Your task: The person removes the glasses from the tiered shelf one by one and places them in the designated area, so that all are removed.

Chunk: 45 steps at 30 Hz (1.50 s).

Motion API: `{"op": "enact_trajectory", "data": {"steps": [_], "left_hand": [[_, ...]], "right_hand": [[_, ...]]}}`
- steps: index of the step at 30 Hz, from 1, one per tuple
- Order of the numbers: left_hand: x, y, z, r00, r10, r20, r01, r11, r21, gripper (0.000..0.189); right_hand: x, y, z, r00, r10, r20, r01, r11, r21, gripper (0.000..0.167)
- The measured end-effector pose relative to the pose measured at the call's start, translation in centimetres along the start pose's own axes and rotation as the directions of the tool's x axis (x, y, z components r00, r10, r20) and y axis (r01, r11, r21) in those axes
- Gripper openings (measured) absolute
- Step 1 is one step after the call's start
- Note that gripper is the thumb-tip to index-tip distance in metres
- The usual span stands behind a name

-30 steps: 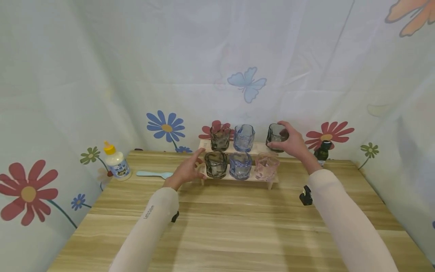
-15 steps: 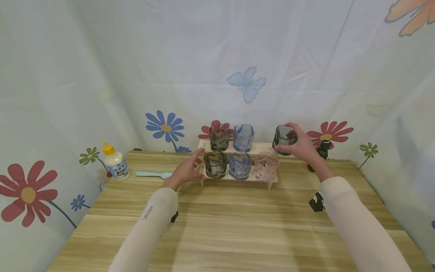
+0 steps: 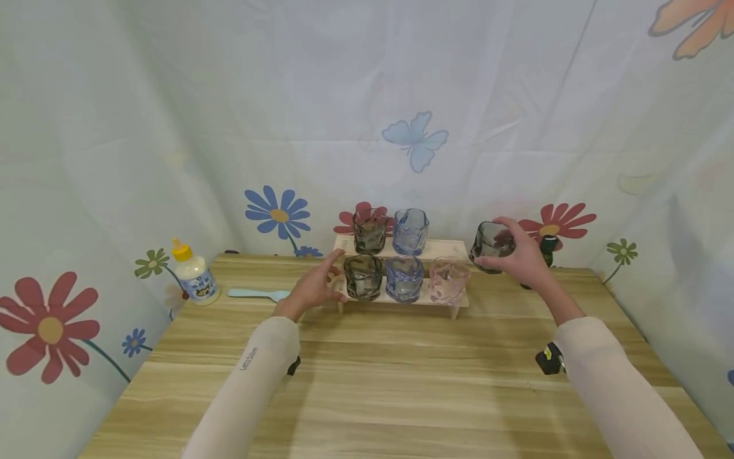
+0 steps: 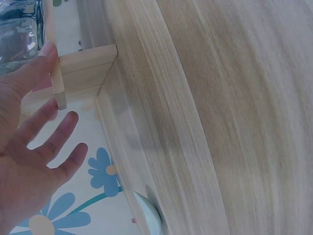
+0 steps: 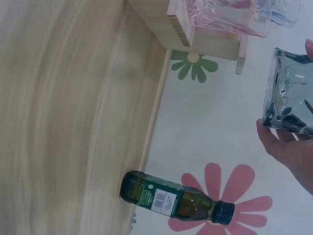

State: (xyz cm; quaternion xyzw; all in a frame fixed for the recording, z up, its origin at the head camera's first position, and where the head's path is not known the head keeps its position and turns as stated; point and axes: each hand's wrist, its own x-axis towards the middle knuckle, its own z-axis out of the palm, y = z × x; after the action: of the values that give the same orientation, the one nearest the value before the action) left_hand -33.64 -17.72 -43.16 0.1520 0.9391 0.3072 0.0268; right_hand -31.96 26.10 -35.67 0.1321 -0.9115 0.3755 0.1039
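Observation:
A two-tier wooden stand (image 3: 437, 250) bears several wavy glasses. On its upper tier are a grey glass (image 3: 370, 232) and a blue glass (image 3: 410, 232); below stand another grey glass (image 3: 364, 278), a purplish-blue glass (image 3: 404, 280) and a pink glass (image 3: 450, 281). At the stand's left end, my left hand (image 3: 312, 290) holds the frame between thumb and index finger, the other fingers spread. My right hand (image 3: 524, 258) grips a smoky grey glass (image 3: 493, 247) by its side, in the air just right of the upper tier. In the right wrist view this glass (image 5: 293, 93) is partly cut off.
A dark green bottle (image 5: 171, 198) stands behind my right hand. To the left are a squeeze bottle with a yellow cap (image 3: 197, 277) and a pale blue spatula-like utensil (image 3: 258, 294). A flowered curtain (image 3: 321, 127) hangs behind the wooden table (image 3: 395, 382).
My right hand has carried the grey glass off the upper tier's right end, rightward and slightly down. The left hand stays at the stand.

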Motion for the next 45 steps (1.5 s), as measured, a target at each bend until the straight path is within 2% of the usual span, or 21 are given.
{"op": "enact_trajectory", "data": {"steps": [11,19,34,45], "left_hand": [[-0.1,0.1,0.0,1.000,-0.005,-0.007,0.005,1.000,0.005,0.105],[0.0,-0.1,0.0,1.000,-0.004,-0.009,0.004,1.000,-0.001,0.105],[0.1,-0.3,0.2,1.000,0.009,-0.011,-0.008,1.000,0.007,0.106],[0.2,-0.5,0.3,0.999,0.038,-0.022,-0.038,0.999,0.022,0.106]], "right_hand": [[-2.1,1.6,0.2,0.997,0.080,0.019,-0.080,0.997,-0.006,0.091],[-3.4,2.8,0.9,0.993,0.111,0.050,-0.110,0.994,-0.015,0.094],[-5.3,4.5,2.4,0.989,0.101,0.106,-0.099,0.995,-0.028,0.093],[-5.8,5.4,3.5,0.983,0.110,0.145,-0.108,0.994,-0.021,0.090]]}}
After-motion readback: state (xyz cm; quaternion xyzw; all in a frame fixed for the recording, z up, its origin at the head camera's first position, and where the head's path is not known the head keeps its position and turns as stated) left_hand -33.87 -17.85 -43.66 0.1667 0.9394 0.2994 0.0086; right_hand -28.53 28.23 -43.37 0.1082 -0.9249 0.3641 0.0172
